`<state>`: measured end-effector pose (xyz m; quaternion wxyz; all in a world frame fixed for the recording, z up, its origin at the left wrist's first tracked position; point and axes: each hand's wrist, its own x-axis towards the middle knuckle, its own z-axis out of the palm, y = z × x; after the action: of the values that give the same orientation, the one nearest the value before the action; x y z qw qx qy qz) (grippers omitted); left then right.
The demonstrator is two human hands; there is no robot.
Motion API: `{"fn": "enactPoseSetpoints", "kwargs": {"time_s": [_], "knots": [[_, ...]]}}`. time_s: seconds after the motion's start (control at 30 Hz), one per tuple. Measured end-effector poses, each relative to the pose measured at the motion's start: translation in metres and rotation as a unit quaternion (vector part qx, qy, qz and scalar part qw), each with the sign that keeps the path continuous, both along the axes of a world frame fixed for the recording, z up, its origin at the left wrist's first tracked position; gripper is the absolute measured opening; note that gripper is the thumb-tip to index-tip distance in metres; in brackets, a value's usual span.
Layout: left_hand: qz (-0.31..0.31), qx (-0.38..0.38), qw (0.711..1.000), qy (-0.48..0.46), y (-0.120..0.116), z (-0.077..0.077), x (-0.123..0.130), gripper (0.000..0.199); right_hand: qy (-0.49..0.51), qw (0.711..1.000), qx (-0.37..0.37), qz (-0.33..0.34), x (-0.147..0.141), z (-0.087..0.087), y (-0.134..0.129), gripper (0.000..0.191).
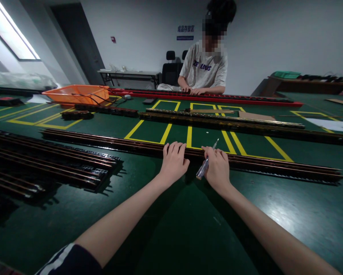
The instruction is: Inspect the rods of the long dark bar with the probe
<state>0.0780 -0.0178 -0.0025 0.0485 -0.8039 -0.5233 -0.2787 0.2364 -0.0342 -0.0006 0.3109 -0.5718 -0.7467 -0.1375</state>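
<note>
A long dark rail with copper-coloured strips (280,168) lies across the green table in front of me. My left hand (174,162) curls its fingers over the rail's far edge near its middle, thumb on the near side. Just to the right, my right hand (218,166) holds a small screwdriver (203,168) with a clear purplish handle. The screwdriver slants through the fingers, its metal tip pointing up and away. The right fingertips also reach over the rail; whether they press on it is hidden.
More dark rails (82,170) are grouped at left. Beyond the yellow tape outlines lie another long rail (231,121), an orange basket (79,93) and brown cardboard (257,116). Across the table a person (204,68) sits with both hands at a red rail (263,101).
</note>
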Motion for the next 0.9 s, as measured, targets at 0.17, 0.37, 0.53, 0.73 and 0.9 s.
{"fn": "enactPoseSetpoints", "kwargs": {"time_s": [0.17, 0.37, 0.53, 0.73, 0.9], "knots": [[0.001, 0.004, 1.000, 0.006, 0.000, -0.001, -0.001, 0.041, 0.098, 0.994, 0.009, -0.046, 0.010, -0.002, 0.000, 0.021], [0.003, 0.003, 1.000, 0.011, 0.001, -0.002, -0.002, 0.039, 0.058, 0.998, 0.003, 0.019, 0.009, -0.001, -0.002, 0.014], [-0.002, 0.002, 1.000, 0.009, 0.003, -0.003, -0.001, 0.036, 0.015, 1.000, -0.012, 0.019, 0.003, 0.003, -0.002, 0.008], [-0.008, -0.031, 0.999, 0.002, 0.007, -0.002, 0.000, 0.034, -0.041, 0.999, -0.009, -0.025, 0.000, 0.002, -0.001, 0.008], [-0.020, -0.053, 0.998, -0.001, 0.008, -0.001, -0.001, 0.033, -0.008, 1.000, -0.003, -0.022, 0.000, 0.001, -0.001, 0.014]]}}
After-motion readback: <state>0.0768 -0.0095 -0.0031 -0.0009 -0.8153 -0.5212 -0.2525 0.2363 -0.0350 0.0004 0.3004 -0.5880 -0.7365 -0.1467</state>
